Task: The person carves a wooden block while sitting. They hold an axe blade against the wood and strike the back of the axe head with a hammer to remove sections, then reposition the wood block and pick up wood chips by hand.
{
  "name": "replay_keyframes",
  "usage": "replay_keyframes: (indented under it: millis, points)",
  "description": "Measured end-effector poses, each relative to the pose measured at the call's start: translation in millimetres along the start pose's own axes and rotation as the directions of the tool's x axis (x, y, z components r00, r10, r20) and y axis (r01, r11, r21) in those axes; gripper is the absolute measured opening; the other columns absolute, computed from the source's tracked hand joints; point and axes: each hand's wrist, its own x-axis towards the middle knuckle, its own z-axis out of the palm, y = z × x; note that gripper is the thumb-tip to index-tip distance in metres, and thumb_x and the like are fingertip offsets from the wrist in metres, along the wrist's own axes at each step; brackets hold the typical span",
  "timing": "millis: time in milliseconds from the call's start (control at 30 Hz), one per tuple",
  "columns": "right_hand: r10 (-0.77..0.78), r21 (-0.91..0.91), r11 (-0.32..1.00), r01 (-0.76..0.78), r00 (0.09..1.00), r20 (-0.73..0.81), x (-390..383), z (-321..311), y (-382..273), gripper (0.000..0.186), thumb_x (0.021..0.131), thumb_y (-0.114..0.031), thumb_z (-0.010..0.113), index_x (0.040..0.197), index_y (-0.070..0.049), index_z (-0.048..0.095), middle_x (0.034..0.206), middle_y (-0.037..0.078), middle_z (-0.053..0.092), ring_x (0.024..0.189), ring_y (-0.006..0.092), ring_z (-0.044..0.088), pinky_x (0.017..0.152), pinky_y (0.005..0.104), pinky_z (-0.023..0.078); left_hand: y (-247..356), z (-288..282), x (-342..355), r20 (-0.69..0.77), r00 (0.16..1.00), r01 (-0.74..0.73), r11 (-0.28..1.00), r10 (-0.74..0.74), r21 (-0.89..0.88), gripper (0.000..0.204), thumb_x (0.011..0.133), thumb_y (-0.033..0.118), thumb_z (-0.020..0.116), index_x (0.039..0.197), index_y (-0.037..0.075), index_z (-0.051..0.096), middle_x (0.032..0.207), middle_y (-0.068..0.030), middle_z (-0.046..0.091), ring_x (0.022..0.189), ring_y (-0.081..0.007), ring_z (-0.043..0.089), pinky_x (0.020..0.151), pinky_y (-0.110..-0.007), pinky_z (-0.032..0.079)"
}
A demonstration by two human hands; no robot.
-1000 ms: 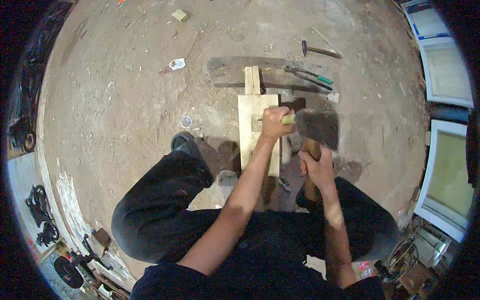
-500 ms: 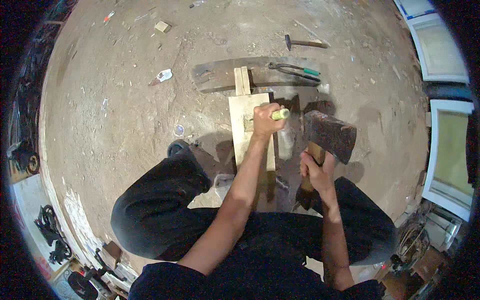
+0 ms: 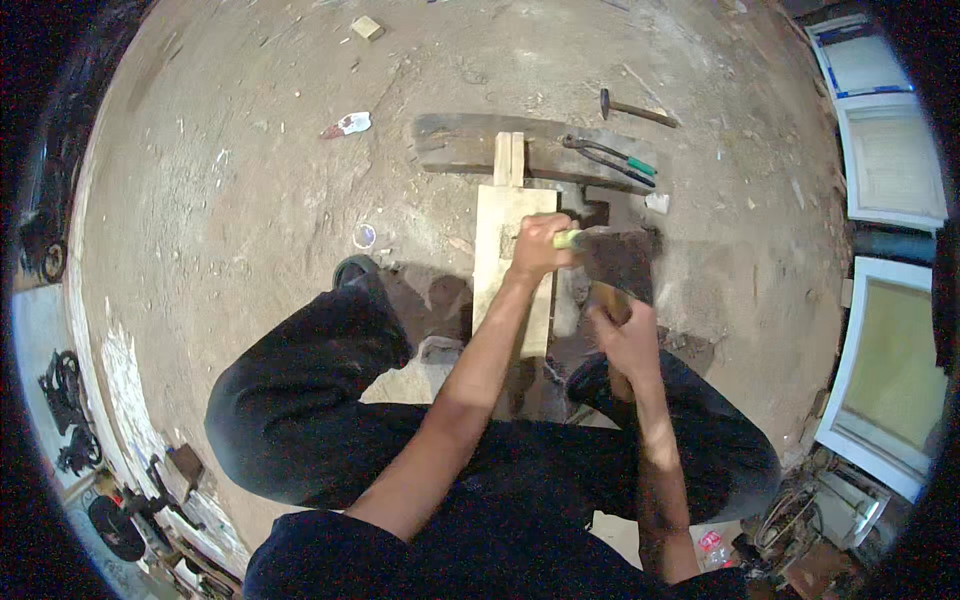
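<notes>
My left hand (image 3: 540, 243) is closed round a chisel, whose yellow-green handle (image 3: 566, 239) points to the right; its blade is hidden by my hand. It sits over a pale wooden board (image 3: 490, 285) with a small rough cut (image 3: 507, 243) just left of my fingers. My right hand (image 3: 630, 340) grips the wooden handle of an axe. The dark, wide axe head (image 3: 620, 264), slightly blurred, is right beside the end of the chisel handle; whether they touch I cannot tell.
Beyond the board, two narrow wood strips (image 3: 509, 160) rest on a dark plank (image 3: 455, 143). Pincers (image 3: 612, 160) with a green grip lie on that plank. A hammer (image 3: 640, 110) lies farther off. White-framed panels (image 3: 885, 360) stand at right; my bent legs flank the board.
The axe head has swung left, from well right of the chisel to beside its handle end. My left hand keeps its grip on the chisel, and the whole view has shifted slightly.
</notes>
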Motion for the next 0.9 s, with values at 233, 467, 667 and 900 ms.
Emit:
replay_keyframes:
  millis: [233, 467, 667, 900]
  points:
    - [0.091, -0.235, 0.970, -0.056, 0.986, 0.142, 10, -13, -6, 0.032, 0.090, -0.028, 0.069, 0.112, -0.004, 0.069, 0.088, 0.015, 0.074, 0.090, 0.0353, 0.069, 0.083, 0.0409, 0.052, 2, -1, -2, -0.019, 0.999, -0.049, 0.998, 0.050, 0.038, 0.022, 0.070, 0.003, 0.072, 0.061, 0.005, 0.053, 0.057, -0.0112, 0.055, 0.050, -0.0296, 0.058, 0.048, -0.037, 0.046]
    - [0.013, 0.238, 0.971, -0.026, 0.998, 0.054, -8, -9, -16, 0.021, 0.094, -0.008, 0.061, 0.075, -0.001, 0.055, 0.057, 0.004, 0.055, 0.047, 0.0130, 0.051, 0.046, 0.0308, 0.042, 6, -10, 1, -0.006, 0.999, -0.044, 0.995, 0.045, 0.093, 0.025, 0.075, 0.005, 0.073, 0.061, 0.005, 0.052, 0.058, -0.0128, 0.055, 0.050, -0.0311, 0.058, 0.049, -0.039, 0.046]
    - [0.003, 0.086, 0.996, 0.000, 1.000, -0.030, -12, -10, -16, 0.015, 0.091, -0.017, 0.067, 0.087, -0.002, 0.066, 0.065, 0.005, 0.062, 0.054, 0.0127, 0.058, 0.052, 0.0315, 0.048, 4, -6, 0, -0.023, 1.000, -0.011, 0.997, 0.013, 0.078, 0.027, 0.073, 0.007, 0.073, 0.060, 0.006, 0.050, 0.057, -0.0127, 0.054, 0.051, -0.0329, 0.056, 0.050, -0.041, 0.046]
    - [-0.297, -0.369, 0.900, 0.233, 0.946, -0.128, -13, 8, 4, 0.028, 0.094, -0.032, 0.064, 0.106, -0.008, 0.068, 0.084, 0.010, 0.069, 0.071, 0.0228, 0.066, 0.070, 0.0369, 0.051, 4, -8, 2, -0.028, 0.999, -0.025, 0.999, 0.026, 0.036, 0.022, 0.073, 0.005, 0.073, 0.062, 0.004, 0.054, 0.059, -0.0134, 0.057, 0.053, -0.0321, 0.059, 0.050, -0.041, 0.046]
